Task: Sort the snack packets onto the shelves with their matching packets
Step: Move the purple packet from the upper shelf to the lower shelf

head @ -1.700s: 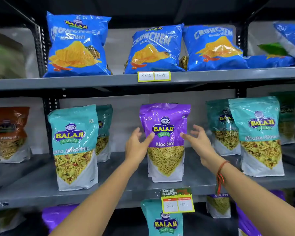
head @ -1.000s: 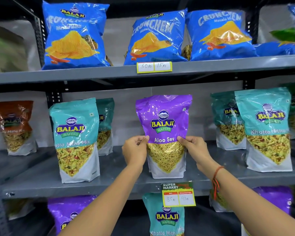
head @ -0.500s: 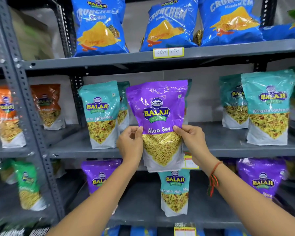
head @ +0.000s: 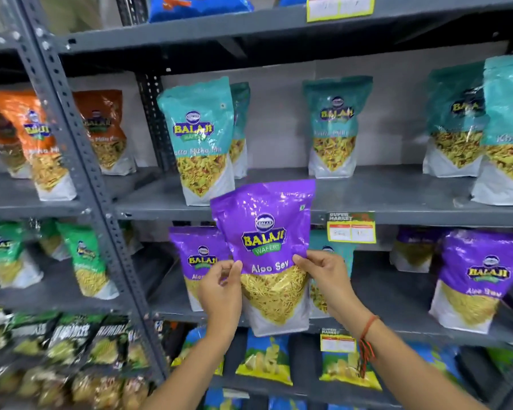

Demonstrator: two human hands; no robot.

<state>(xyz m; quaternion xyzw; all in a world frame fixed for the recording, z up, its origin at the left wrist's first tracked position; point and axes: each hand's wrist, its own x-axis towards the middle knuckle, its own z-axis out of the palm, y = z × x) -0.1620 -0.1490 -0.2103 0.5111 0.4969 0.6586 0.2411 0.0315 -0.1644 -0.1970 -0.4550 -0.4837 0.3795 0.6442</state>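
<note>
I hold a purple Aloo Sev packet (head: pixel 265 238) upright in the air in front of the lower shelf (head: pixel 397 324). My left hand (head: pixel 219 291) pinches its left edge and my right hand (head: pixel 323 276) grips its right edge. Behind it on that lower shelf stands a matching purple packet (head: pixel 196 255), with another purple Aloo Sev packet (head: pixel 480 279) at the right. A teal packet (head: pixel 332 261) on the same shelf is mostly hidden behind my right hand. The shelf above (head: pixel 367 199) carries teal Khatta Mitha Mix packets (head: pixel 200 140).
A grey perforated upright (head: pixel 80 173) splits off the left bay, which holds orange packets (head: pixel 42 143) and green packets (head: pixel 86 258). Yellow-and-blue packets (head: pixel 264 359) sit on the shelf below my hands. A price tag (head: pixel 351 227) hangs on the middle shelf's edge.
I closed both hands on the purple packet, lifted it off the teal shelf and brought it down in front of the lower shelf. The view has tilted down and left.
</note>
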